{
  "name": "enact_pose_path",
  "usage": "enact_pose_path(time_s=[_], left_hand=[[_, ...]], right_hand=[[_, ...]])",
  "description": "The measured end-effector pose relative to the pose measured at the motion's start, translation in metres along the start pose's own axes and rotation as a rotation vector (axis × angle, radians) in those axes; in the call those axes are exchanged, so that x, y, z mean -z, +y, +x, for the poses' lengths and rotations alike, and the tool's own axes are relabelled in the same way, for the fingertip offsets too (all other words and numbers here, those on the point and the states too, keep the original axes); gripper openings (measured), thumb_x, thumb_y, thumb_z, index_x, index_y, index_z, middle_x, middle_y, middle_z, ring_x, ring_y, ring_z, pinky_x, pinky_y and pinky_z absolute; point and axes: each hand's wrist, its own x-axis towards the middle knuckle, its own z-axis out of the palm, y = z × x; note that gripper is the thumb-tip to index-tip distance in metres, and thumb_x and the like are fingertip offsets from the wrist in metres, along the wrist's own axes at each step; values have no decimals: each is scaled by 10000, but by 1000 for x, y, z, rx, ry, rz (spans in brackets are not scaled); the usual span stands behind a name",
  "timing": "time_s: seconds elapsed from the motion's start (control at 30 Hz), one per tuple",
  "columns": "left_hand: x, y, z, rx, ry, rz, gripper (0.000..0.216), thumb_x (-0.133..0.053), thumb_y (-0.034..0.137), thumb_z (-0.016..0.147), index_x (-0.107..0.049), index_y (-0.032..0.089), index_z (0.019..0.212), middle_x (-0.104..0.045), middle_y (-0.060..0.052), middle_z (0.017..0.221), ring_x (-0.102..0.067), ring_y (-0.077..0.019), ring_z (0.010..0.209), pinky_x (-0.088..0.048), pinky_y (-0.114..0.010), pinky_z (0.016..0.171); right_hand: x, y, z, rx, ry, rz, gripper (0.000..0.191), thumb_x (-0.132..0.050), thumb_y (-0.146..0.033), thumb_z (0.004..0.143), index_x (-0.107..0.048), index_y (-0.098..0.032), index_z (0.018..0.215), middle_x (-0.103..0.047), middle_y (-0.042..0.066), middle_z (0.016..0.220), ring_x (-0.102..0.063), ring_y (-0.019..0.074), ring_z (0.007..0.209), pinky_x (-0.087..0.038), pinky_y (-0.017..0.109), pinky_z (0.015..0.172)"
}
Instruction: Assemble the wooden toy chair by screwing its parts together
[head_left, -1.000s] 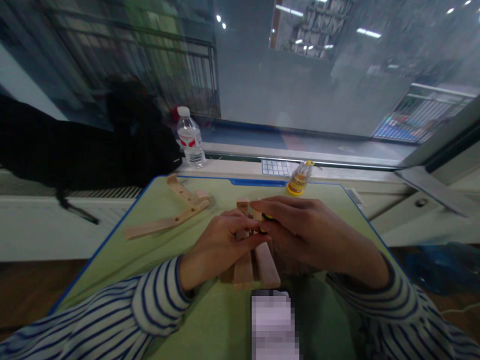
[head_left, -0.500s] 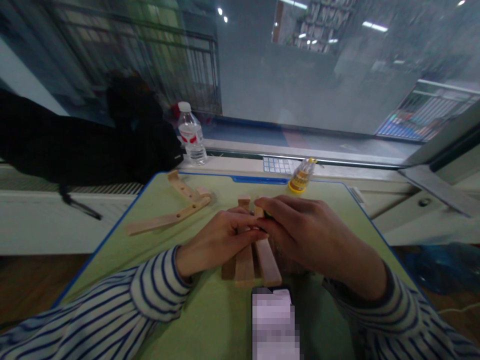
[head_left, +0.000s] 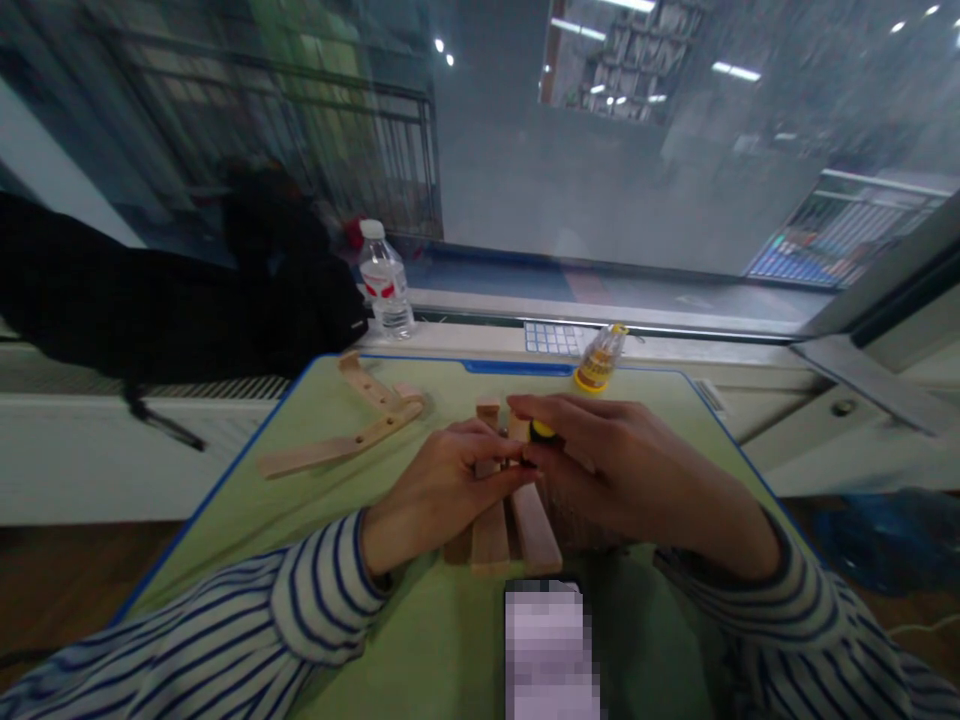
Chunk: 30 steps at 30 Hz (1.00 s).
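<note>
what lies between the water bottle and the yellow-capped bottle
In the head view, a blue-and-white gridded sheet lies on the sill between them, nearer the yellow-capped bottle.

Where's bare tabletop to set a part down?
Left: between the joined wooden pieces and the left striped sleeve. Back: narrow strip between those pieces and the yellow-based clear container. Crowded: centre, left hand and right hand over wooden bars, phone just nearer.

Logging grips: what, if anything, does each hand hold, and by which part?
Right hand holds a yellow-black object, seemingly by its handle; left hand: cannot be told.
</note>
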Motion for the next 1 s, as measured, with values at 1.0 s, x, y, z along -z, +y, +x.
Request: enact_pose_path(time_s=[1.0], left_hand=[[2, -2, 1, 34, -49, -49, 165, -616, 325, 837, -728, 254, 933, -679, 0, 879, -610, -148, 843, -471, -262, 780]], right_hand=[[-3, -4, 3, -26, 21, 5, 325, -458, -260, 945, -513, -133, 1238, -654, 100, 1175, -630, 203, 1029, -496, 334, 881]])
